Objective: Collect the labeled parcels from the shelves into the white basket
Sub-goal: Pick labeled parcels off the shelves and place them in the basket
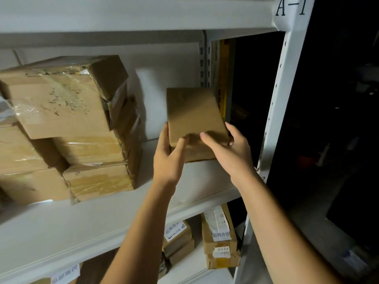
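Both hands are up at the white shelf (106, 218): the left hand (168, 158) grips the near left edge of a plain brown parcel (194, 117), the right hand (229, 152) grips its right side, thumb on top. The parcel tilts above the shelf. Taped cardboard boxes (67, 128) are stacked to the left; labeled parcels (220, 236) sit on the shelf below.

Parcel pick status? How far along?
Done: cannot tell; the white basket is out of view. In hand: left hand and right hand grip a small brown box at the upper shelf. Left: the stacked boxes beside it and labelled parcels lower down.
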